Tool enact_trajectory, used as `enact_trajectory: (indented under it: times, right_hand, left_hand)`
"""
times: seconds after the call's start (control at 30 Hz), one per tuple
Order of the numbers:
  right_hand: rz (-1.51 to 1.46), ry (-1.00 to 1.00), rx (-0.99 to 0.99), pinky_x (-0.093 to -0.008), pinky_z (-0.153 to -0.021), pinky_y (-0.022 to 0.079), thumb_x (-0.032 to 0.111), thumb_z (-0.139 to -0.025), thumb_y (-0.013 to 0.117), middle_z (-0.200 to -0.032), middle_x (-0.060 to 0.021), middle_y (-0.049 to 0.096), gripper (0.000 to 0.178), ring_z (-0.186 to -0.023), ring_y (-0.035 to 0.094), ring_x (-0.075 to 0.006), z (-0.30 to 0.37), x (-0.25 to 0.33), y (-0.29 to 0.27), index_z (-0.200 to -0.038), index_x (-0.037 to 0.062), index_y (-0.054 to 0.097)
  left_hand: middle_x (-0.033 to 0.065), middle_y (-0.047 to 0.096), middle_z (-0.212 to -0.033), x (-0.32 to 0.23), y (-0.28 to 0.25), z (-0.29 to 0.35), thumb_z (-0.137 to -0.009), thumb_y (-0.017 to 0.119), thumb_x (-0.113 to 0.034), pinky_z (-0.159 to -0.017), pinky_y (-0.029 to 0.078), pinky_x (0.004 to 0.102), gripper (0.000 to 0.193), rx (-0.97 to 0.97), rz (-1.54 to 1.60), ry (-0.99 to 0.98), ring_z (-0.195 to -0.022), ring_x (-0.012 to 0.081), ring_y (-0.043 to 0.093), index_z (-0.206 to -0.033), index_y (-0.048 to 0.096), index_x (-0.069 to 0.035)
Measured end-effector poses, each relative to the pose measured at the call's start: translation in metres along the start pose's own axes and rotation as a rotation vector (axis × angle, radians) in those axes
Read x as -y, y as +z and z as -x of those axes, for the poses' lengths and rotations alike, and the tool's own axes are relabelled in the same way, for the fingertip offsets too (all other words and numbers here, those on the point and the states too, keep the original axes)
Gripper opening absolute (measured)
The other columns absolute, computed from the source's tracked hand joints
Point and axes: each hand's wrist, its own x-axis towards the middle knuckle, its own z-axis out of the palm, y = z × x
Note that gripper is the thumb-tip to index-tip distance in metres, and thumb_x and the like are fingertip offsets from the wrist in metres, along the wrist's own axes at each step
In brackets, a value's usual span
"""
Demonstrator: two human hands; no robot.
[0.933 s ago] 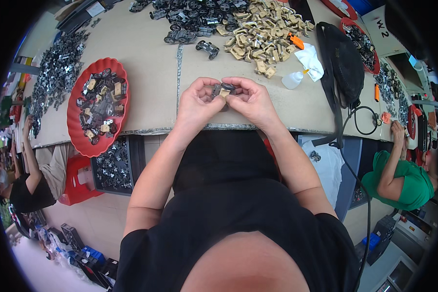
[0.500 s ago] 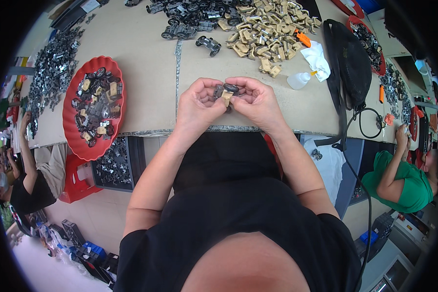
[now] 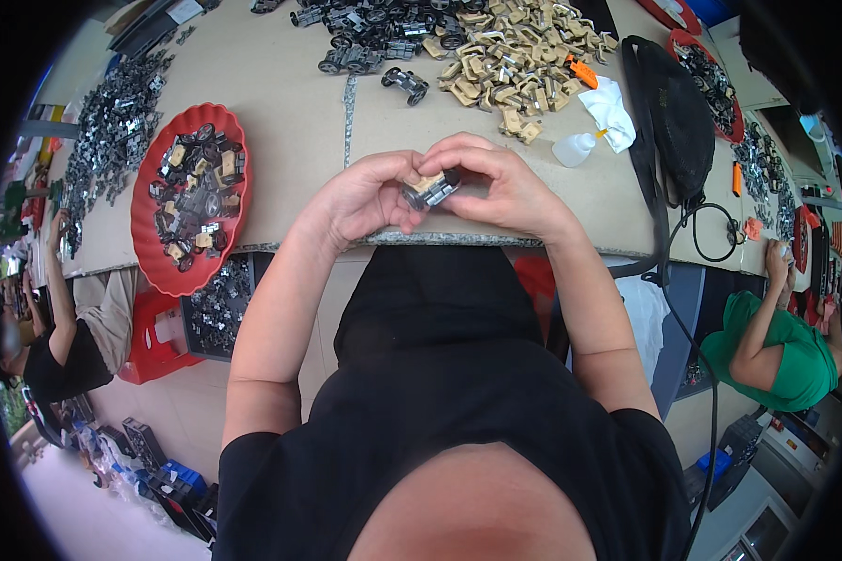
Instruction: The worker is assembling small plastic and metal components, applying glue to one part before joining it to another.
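Observation:
Between my two hands, over the table's near edge, is a small toy car chassis (image 3: 430,191) with dark wheels and a tan piece on it. My left hand (image 3: 370,196) grips it from the left, fingers curled. From the right, my right hand (image 3: 496,182) pinches its other end, with the fingers arched over the top. Part of the chassis is hidden by the fingers. Beyond my hands lies a single black wheeled chassis (image 3: 404,85). Farther back are a heap of black chassis (image 3: 384,33) and a heap of tan plastic pieces (image 3: 515,56).
Left stands a red scalloped tray (image 3: 239,210) of assembled parts, with grey parts (image 3: 112,122) heaped beyond it. Right are a small white bottle (image 3: 573,150), a white tissue (image 3: 610,112), an orange piece (image 3: 582,72) and a black bag (image 3: 669,122) with a cable. Other people work on both sides.
The toy chassis has been turned in my hands, its wheels now lower and the tan piece on top. My left hand has opened its palm somewhat; the view has shifted slightly.

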Motion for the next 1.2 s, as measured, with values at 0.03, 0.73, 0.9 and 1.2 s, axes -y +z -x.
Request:
enact_trajectory:
  times: [0.03, 0.73, 0.9, 1.2]
  right_hand:
    - [-0.006, 0.070, 0.007, -0.0219, -0.073, 0.046, -0.004, -0.069, 0.064, -0.095, -0.0019, 0.055, 0.040, -0.084, 0.052, -0.0075, -0.001, 0.002, -0.001, -0.108, 0.0032, 0.055]
    - [-0.174, 0.337, -0.084, -0.0155, -0.053, 0.035, 0.002, -0.070, 0.069, -0.082, 0.0045, 0.052, 0.024, -0.062, 0.042, -0.0006, 0.006, -0.015, 0.004, -0.090, 0.0036, 0.057]
    - [-0.111, 0.283, -0.111, -0.0162, -0.054, 0.037, 0.003, -0.070, 0.069, -0.081, 0.0030, 0.052, 0.022, -0.062, 0.044, -0.0015, 0.004, -0.018, 0.008, -0.089, 0.0027, 0.058]
    - [-0.071, 0.281, -0.138, -0.0162, -0.053, 0.038, 0.006, -0.070, 0.070, -0.080, 0.0017, 0.052, 0.023, -0.062, 0.047, -0.0015, 0.003, -0.014, 0.012, -0.089, 0.0014, 0.059]
  left_hand:
    - [0.0122, 0.059, -0.080, 0.001, -0.008, -0.002, -0.080, 0.051, -0.010, -0.047, 0.052, 0.0296, 0.024, 0.082, 0.058, -0.030, -0.056, 0.0178, 0.060, -0.100, 0.050, 0.000]
    - [0.0044, 0.057, -0.086, 0.009, 0.007, 0.004, -0.067, 0.066, 0.004, -0.058, 0.045, 0.0205, 0.025, -0.294, -1.223, 0.661, -0.070, 0.0086, 0.054, -0.090, 0.058, -0.001]
    - [0.0041, 0.057, -0.085, 0.009, 0.002, 0.003, -0.068, 0.067, 0.003, -0.057, 0.045, 0.0214, 0.024, -0.284, -1.151, 0.678, -0.067, 0.0087, 0.053, -0.090, 0.060, -0.001]
    - [0.0035, 0.057, -0.085, 0.007, 0.001, 0.003, -0.070, 0.065, 0.003, -0.062, 0.047, 0.0197, 0.021, -0.269, -1.012, 0.632, -0.073, 0.0072, 0.056, -0.090, 0.060, 0.000]
